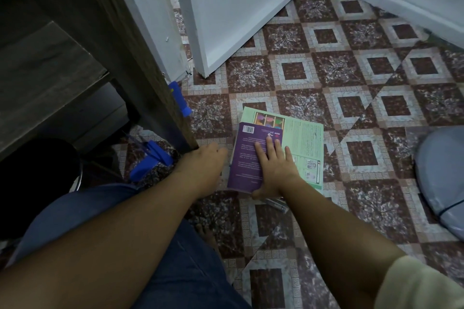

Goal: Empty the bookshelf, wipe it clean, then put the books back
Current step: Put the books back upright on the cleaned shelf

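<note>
Head view — right hand (pixel 275 167) flat on purple book (pixel 244 158).

light: dim, cool cast, shadows are kept soft | brightest: white door (pixel 241 7) at upper centre | shadow: lower left under the wooden unit (pixel 50 63) is sunk in near black | distortion: straight edges are bowed near the frame borders | focus: patterned floor (pixel 364 113) is rendered fairly sharp; print on the purple book (pixel 244 165) is left unreadable
</note>
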Demonstrator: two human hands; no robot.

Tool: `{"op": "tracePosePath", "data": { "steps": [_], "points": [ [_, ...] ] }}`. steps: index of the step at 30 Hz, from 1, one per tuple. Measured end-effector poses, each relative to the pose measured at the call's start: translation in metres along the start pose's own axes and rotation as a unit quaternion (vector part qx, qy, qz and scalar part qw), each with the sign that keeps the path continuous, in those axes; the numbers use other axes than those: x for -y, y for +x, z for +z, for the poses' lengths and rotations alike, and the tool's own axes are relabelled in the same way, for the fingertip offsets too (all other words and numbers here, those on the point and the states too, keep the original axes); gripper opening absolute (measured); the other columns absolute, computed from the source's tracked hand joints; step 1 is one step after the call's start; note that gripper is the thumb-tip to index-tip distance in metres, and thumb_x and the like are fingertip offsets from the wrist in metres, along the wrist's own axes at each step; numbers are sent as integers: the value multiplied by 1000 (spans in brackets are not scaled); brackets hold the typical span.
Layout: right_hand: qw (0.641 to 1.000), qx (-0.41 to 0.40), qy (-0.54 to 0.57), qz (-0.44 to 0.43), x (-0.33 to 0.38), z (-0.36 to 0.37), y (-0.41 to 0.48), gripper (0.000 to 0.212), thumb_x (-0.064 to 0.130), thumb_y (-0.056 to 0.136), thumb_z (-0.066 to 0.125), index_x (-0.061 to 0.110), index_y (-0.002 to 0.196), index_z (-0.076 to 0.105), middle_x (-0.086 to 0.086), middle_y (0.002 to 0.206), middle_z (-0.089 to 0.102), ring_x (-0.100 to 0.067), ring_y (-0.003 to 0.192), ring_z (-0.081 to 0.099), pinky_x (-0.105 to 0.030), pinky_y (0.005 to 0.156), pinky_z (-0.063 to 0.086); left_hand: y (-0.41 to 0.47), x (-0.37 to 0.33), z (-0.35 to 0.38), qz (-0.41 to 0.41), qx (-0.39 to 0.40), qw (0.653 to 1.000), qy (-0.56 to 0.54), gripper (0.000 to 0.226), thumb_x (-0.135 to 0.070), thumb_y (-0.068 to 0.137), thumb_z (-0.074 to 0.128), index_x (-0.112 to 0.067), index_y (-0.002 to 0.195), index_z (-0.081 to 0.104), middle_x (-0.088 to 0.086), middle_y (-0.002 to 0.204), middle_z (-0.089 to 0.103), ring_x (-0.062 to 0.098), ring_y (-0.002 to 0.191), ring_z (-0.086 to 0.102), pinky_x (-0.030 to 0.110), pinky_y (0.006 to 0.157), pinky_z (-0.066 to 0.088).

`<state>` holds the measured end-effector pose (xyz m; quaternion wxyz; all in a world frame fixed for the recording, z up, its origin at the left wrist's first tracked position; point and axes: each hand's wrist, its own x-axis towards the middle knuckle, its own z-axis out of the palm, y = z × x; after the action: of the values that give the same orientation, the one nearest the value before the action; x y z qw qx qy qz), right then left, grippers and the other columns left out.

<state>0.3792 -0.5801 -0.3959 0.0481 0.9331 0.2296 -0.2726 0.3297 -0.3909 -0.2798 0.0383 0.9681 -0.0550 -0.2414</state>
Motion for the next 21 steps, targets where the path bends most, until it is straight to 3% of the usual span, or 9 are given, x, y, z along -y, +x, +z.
{"op": "tracePosePath", "data": {
  "steps": [5,8,11,21],
  "points": [
    [1000,-17,-21,-9,3,15,-6,141,76,67,65,4,148,-25,-20,153,-29,-37,144,-23,-48,117,-12,3,-2,2,1,7,1000,-8,51,-21,91,59,-20,136,36,2,127,43,21,112,48,33,77,46],
    [999,-39,-3,7,16,21,-8,117,46,86,66,3,148,-23,-24,157,-22,-40,145,-19,-48,115,-11,3,-2,4,7,10,1000,-13,53,-23,93,57,-19,140,33,2,130,41,21,114,47,34,81,48],
    [999,-52,2,8,24,25,-15,97,33,95,57,5,151,-17,-28,157,-14,-45,145,-12,-52,115,-7,4,-2,4,18,4,1000,-22,51,-23,94,55,-19,140,32,1,133,39,20,116,44,32,80,46],
    [999,-17,22,-30,20,16,-25,93,37,94,56,8,154,-10,-25,159,-5,-43,147,0,-49,119,6,4,-6,3,19,18,1000,-10,50,-25,95,54,-20,140,34,1,134,40,19,123,40,35,89,47]
  ]
}}
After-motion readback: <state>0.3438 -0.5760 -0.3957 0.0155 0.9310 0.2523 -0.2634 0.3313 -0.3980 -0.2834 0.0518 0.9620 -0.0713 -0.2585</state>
